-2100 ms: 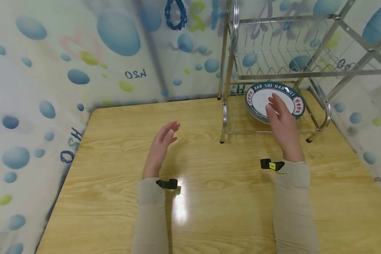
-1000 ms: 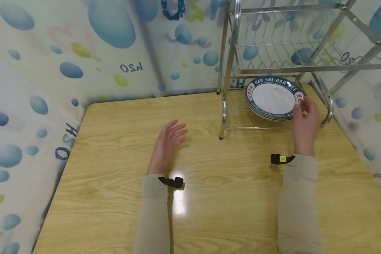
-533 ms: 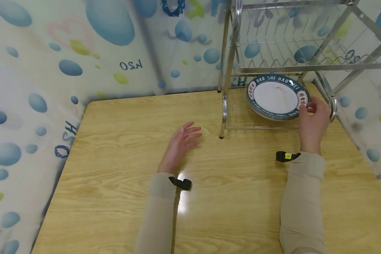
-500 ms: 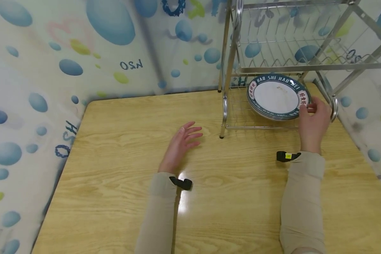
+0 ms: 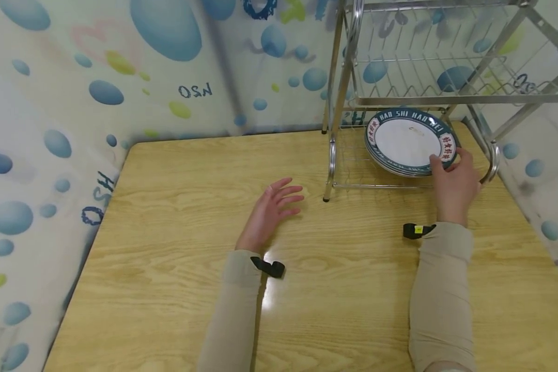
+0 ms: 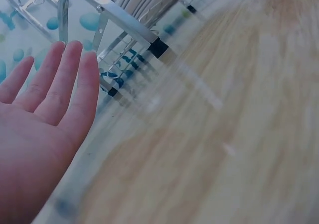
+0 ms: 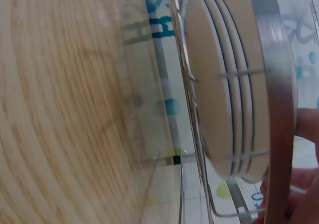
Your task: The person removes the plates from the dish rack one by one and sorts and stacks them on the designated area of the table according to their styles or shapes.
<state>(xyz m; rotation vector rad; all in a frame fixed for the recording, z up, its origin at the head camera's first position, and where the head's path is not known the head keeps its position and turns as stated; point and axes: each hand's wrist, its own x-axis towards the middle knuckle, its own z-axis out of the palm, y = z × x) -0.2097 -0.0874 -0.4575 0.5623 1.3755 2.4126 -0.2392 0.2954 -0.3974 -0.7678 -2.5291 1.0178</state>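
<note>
A stack of several round plates (image 5: 402,144), white with a dark green lettered rim, sits on the lower tier of a metal dish rack (image 5: 346,98). At the stack's right front edge, my right hand (image 5: 456,188) pinches the top plate's rim, thumb above and fingers curled at the outer side. In the right wrist view the stacked plates (image 7: 224,94) show edge-on behind a rack rail, which hides part of that hand (image 7: 305,199). My left hand (image 5: 269,216) holds nothing; its fingers are extended and spread over the table, left of the rack.
The rack's upper wire tier (image 5: 423,77) overhangs the plates, and a front wire bar (image 5: 383,186) runs low before them. A wooden table (image 5: 167,232) carries the rack. Patterned sheeting (image 5: 163,67) lines the back and sides.
My right hand has moved from in front of the plates to their right edge, its thumb now on the rim. My left hand has shifted rightward, fingers spreading. The stack stays in the rack.
</note>
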